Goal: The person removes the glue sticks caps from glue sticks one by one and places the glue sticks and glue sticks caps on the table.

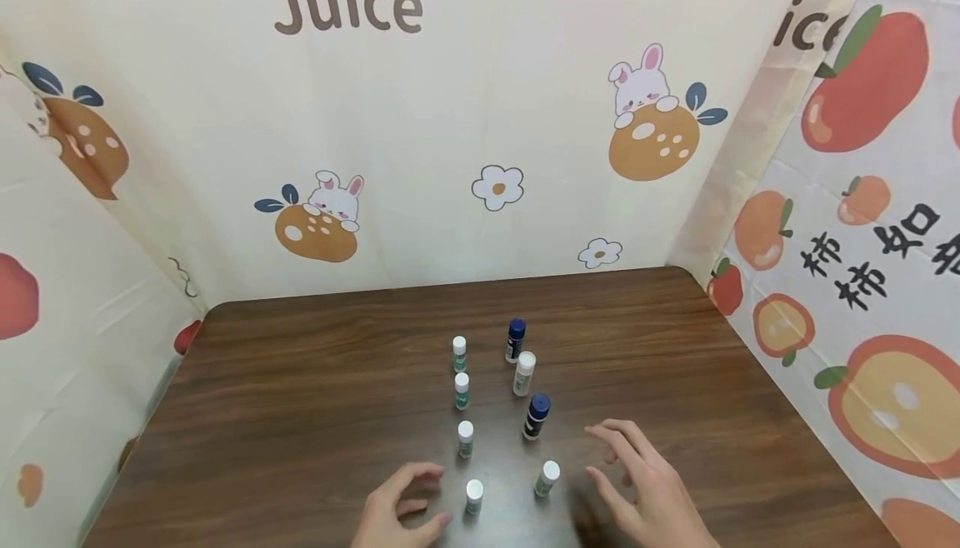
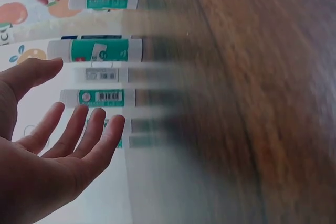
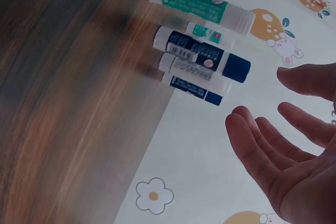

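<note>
Eight glue sticks stand upright on the dark wood-grain table [image 1: 315, 415], arranged in two rough rows running away from the person.

Left row: four white-capped sticks with green on their labels. From near to far: nearest left-row stick [image 1: 474, 496], second stick [image 1: 466, 440], third stick [image 1: 462, 391], farthest stick [image 1: 460, 355].

Right row, near to far: green-labelled, white-capped stick [image 1: 547, 479]; large navy-capped stick [image 1: 536, 416]; pale-labelled, white-capped stick [image 1: 524, 374]; far navy-capped stick [image 1: 515, 341]. All eight are apart from one another at their bases.

Left hand [image 1: 401, 506]: just left of the nearest left-row stick, not touching it. Fingers bent gently and slightly spread, thumb well away from them; nothing pinched.

Right hand [image 1: 647, 481]: to the right of the green-labelled, white-capped stick, with a gap between. Fingers loosely bent, thumb held apart, nothing gripped. The large navy-capped stick is also near, beyond the fingertips to the left.

Surroundings: cream backdrop [image 1: 420, 115] behind the table, printed with "Juice", rabbits on orange fruit and white flowers; a fruit-printed cloth [image 1: 813, 223] hangs at right.
</note>
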The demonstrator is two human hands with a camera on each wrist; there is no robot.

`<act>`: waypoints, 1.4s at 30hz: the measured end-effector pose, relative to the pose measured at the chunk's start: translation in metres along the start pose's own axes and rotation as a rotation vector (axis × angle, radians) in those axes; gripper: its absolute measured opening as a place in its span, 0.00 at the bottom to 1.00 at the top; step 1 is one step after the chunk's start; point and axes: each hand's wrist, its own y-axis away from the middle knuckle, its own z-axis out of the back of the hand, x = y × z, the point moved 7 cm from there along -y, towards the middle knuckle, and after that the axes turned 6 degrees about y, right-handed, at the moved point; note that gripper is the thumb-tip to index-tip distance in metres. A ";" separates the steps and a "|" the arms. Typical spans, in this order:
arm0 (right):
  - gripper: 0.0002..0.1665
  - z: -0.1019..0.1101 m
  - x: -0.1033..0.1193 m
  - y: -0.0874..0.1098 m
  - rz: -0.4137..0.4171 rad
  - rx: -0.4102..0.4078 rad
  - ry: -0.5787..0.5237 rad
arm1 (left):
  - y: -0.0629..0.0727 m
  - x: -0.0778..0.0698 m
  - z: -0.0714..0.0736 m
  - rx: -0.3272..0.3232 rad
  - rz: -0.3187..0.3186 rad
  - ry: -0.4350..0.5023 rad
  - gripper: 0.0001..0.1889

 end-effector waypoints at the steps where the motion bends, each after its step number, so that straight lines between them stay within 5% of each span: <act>1: 0.31 0.000 0.002 0.000 0.006 0.000 -0.007 | -0.001 0.000 -0.001 -0.004 -0.010 -0.005 0.25; 9: 0.32 0.001 0.020 -0.004 0.158 -0.037 -0.074 | -0.006 0.001 -0.009 0.014 -0.052 -0.022 0.24; 18: 0.28 -0.006 0.042 -0.007 0.232 0.051 -0.147 | -0.013 0.004 -0.020 0.041 -0.016 -0.045 0.24; 32: 0.29 -0.011 0.068 -0.008 0.400 0.017 -0.159 | -0.016 -0.001 -0.029 0.017 -0.126 -0.082 0.18; 42: 0.26 -0.019 0.075 -0.009 0.409 0.056 -0.190 | -0.019 -0.004 -0.038 0.043 -0.055 0.004 0.15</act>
